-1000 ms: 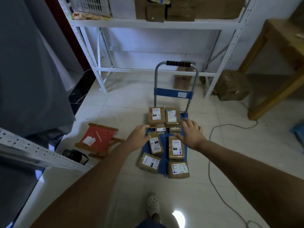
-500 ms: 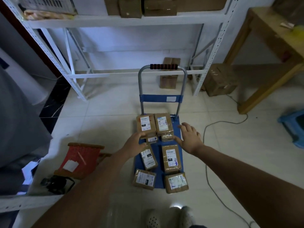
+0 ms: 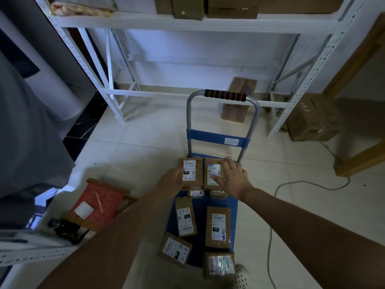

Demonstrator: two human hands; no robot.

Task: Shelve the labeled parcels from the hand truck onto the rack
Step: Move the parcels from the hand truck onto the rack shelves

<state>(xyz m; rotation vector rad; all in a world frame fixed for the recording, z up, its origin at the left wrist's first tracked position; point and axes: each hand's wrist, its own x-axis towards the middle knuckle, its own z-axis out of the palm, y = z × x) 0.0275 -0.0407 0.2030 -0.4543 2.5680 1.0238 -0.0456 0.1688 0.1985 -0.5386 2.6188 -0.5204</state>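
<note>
The left hand covers the left edge of the top-left parcel, so its fingers there cannot be made out, and the right hand hides the right side of the neighbouring parcel. Two smaller parcels beneath that pair show only their near edges. The label print is too small to read, the rack is cut off by the top edge, and the shoe by the bottom edge.

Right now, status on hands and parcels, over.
Left hand on the left rear parcel, right hand flat on the right rear parcel. Nothing lifted; six more on the hand truck. Rack path open.
</note>
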